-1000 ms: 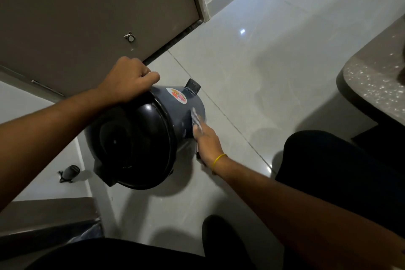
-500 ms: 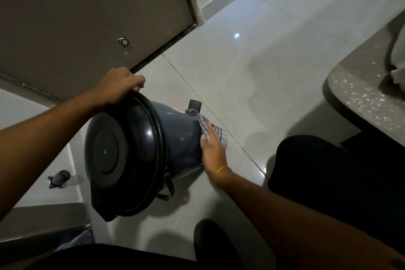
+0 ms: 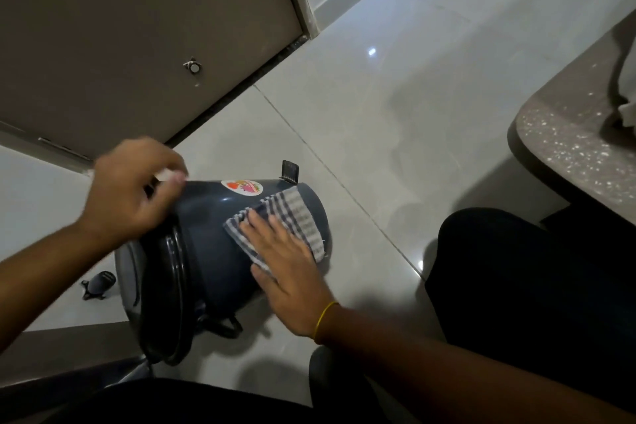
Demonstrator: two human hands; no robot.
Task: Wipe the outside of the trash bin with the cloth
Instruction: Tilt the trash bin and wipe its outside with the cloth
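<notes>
In the head view, the dark grey-blue round plastic trash bin (image 3: pixel 213 251) lies tilted on its side at the lower centre of the frame, its black lid end toward the lower left and its base toward the pale glossy tiled floor (image 3: pixel 395 148). The right hand (image 3: pixel 292 272) lies flat on the bin's wall, fingers spread and straight, pressing the blue-and-white checked cloth (image 3: pixel 292 220) against it. The left hand (image 3: pixel 127 193) sits at the bin's upper rim near the lid; it is blurred, fingers curled, and whether it grips the rim I cannot tell.

The bin is round and propped, so a hard wipe could likely roll it or let it slip from the left hand; the cloth, pinned only by a flat palm, may bunch or slide off the curved wall.

Room is open across the floor at centre and upper right. The brown door (image 3: pixel 137 27) closes the upper left, and a speckled rounded counter edge (image 3: pixel 557 155) crowds the right.
</notes>
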